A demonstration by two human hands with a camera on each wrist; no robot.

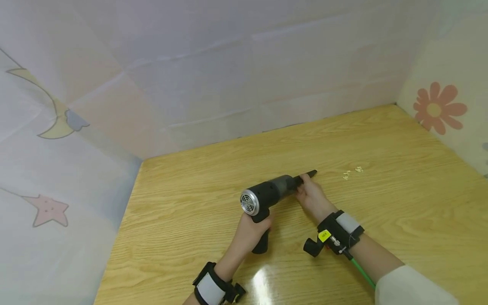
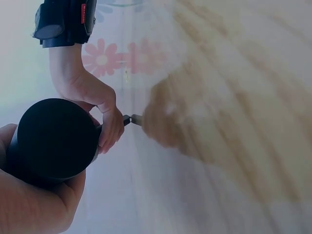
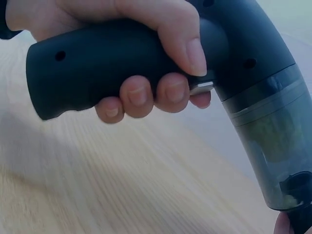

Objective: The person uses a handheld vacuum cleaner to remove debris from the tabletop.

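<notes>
A black handheld vacuum cleaner (image 1: 267, 192) is held above the wooden table, its silver-rimmed vent toward me and its narrow nozzle (image 1: 312, 173) pointing to the far right. My left hand (image 1: 249, 232) grips the handle; in the right wrist view its fingers (image 3: 137, 95) curl round the grip, with the thumb near a light switch. My right hand (image 1: 313, 198) pinches the nozzle just ahead of the clear dust cup (image 3: 273, 134), which has something pale at its bottom. The handle's round base (image 2: 58, 139) hides part of my left hand in the left wrist view.
Two small groups of pale crumbs, one (image 1: 359, 169) beside the other (image 1: 346, 175), lie on the table (image 1: 183, 203) to the right of the nozzle tip. Printed cloth walls (image 1: 198, 76) border the table at the back and sides. A green cable (image 1: 362, 272) runs from the right wrist strap.
</notes>
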